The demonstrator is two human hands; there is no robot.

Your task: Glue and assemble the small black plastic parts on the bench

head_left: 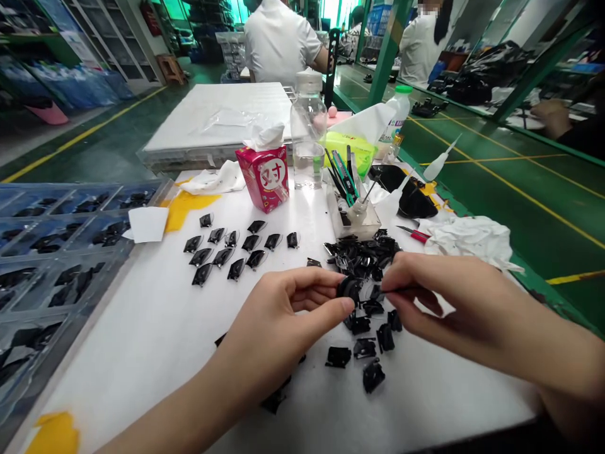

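My left hand pinches a small black part between thumb and fingers, over the white table. Close to its right, my right hand is closed on a thin dark tool, its tip near the part; what kind of tool is unclear. Behind and below the hands lies a pile of black pieces, with several loose ones nearer me. Several black parts with clear edges are spread out at the left.
A compartment tray of black parts lines the left edge. Behind stand a red tissue box, a clear bottle and a tool holder. A crumpled white cloth lies at right. People in white sit or stand beyond.
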